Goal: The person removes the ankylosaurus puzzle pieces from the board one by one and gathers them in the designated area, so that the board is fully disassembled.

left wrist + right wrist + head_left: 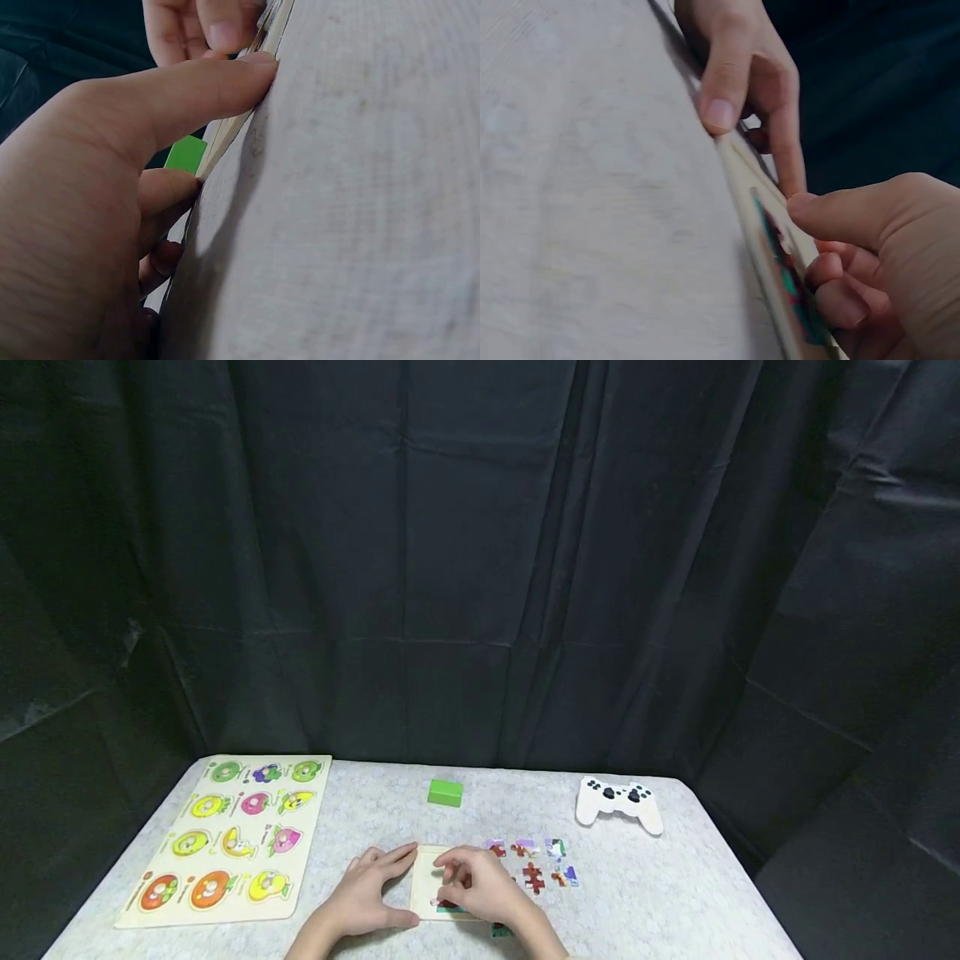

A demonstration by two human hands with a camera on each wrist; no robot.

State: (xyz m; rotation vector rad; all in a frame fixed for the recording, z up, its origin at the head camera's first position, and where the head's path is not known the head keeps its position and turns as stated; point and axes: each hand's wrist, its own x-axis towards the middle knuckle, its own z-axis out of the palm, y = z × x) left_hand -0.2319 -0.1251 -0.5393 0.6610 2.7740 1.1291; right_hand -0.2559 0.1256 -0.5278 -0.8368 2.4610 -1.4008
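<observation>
My left hand point(371, 889) steadies a small pale wooden puzzle tray point(425, 870). Its thumb presses the near-left corner and its forefinger reaches the far-left one; in the left wrist view the thumb point(217, 94) lies along the tray's edge. Over the tray's right part is my right hand point(483, 885), thumb and bent fingers apart, with no piece visible between them. Beneath it, joined jigsaw pieces point(450, 907) in dark red and green lie along the tray's near side; the right wrist view shows these pieces point(787, 277) beside the fingers. The right hand hides part of the tray.
Several loose jigsaw pieces point(534, 878) lie right of the tray, one green piece point(501, 931) below the right wrist. A green block point(446, 792) stands behind. A fruit board point(247, 860) covers the left side, a white game controller point(618, 806) the back right. Dark curtains point(465, 568) surround the table.
</observation>
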